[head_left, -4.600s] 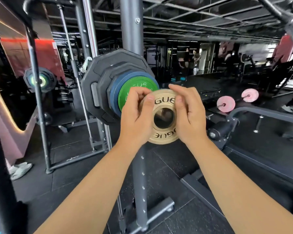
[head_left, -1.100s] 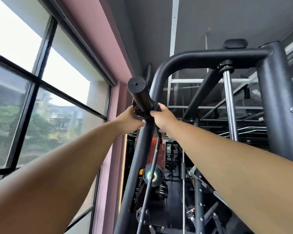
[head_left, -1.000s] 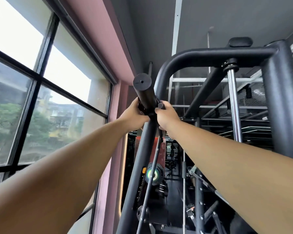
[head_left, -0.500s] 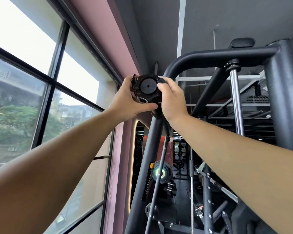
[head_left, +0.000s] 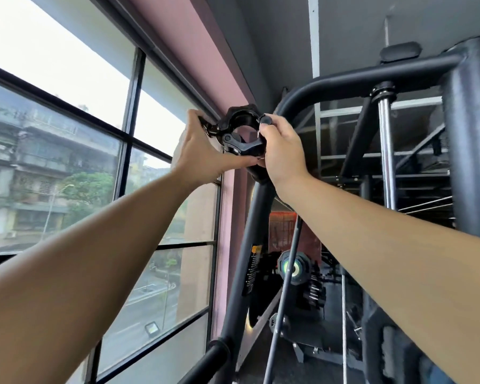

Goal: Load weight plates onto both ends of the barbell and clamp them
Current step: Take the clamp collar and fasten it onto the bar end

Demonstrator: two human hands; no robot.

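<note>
A black barbell clamp collar is held up high in front of me, its ring open so the pink wall shows through the hole. My left hand grips its left side and lever. My right hand pinches its right side, thumb under it. The collar sits just off the top end of a slanted black storage peg. Far below, a loaded barbell end with a green plate shows in a mirror or behind the rack.
The black rack frame arches overhead to the right, with a chrome guide rod and a thick black upright. A large window fills the left. A slanted black post runs down below my hands.
Both hands slid the clamp collar up along the storage peg and pulled it off the end; its hole is now empty. Earlier still, both hands held a small plate at the barbell.
</note>
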